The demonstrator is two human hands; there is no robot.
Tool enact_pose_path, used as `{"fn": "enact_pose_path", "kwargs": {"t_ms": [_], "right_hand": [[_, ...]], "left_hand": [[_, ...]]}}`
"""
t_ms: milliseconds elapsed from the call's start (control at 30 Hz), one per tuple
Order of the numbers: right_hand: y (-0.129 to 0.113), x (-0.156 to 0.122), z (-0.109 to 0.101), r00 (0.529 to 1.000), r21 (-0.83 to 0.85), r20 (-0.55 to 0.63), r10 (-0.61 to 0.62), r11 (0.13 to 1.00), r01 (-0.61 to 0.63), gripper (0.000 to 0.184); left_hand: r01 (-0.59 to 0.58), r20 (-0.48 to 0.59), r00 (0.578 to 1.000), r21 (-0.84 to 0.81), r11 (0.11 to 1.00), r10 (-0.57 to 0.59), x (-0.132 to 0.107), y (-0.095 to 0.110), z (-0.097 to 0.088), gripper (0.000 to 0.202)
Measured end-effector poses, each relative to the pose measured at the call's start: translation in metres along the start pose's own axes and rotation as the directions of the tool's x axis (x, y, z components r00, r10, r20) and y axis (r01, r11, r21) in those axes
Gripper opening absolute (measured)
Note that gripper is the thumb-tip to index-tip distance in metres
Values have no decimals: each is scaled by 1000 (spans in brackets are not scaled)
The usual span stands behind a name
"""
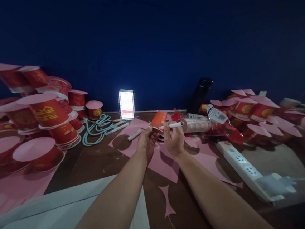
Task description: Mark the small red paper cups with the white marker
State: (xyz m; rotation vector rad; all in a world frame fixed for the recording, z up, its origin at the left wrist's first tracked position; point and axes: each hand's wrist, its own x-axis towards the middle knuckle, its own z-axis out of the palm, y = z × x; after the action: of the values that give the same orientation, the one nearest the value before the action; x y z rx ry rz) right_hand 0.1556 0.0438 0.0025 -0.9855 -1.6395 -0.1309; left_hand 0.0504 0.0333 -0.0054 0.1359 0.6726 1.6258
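Near the middle of the table, my left hand (pixel 147 142) grips a red-orange paper cup (pixel 158 119) by its lower part, the cup tilted a little. My right hand (pixel 175 140) is closed around a white marker pen (pixel 174 125), whose tip points left at the cup's side; whether it touches cannot be made out. Just right of my right hand, a nested stack of paper cups (pixel 197 125) lies on its side in clear wrapping. The pen's cap (pixel 134 135) or a similar short white marker piece lies left of my left hand.
Piled red cups with pink paper discs (pixel 48 113) stand at left, more (pixel 262 109) at right. A light-blue cable (pixel 97 130), glowing phone (pixel 126 104), black bottle (pixel 201 94) and power strip (pixel 240 166) surround the work area. Cut pink paper (pixel 164 164) covers the table's middle.
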Motion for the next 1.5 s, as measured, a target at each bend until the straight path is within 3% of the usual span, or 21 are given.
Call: {"fn": "enact_pose_path", "kwargs": {"t_ms": [467, 1500], "right_hand": [[4, 0, 2, 999, 10, -47, -25, 1000, 25, 17], [6, 0, 2, 998, -11, -48, -29, 1000, 29, 20]], "left_hand": [[4, -5, 1000, 44, 999, -4, -1, 0, 1, 11], [16, -23, 1000, 25, 1000, -15, 2, 1, 1, 8]]}}
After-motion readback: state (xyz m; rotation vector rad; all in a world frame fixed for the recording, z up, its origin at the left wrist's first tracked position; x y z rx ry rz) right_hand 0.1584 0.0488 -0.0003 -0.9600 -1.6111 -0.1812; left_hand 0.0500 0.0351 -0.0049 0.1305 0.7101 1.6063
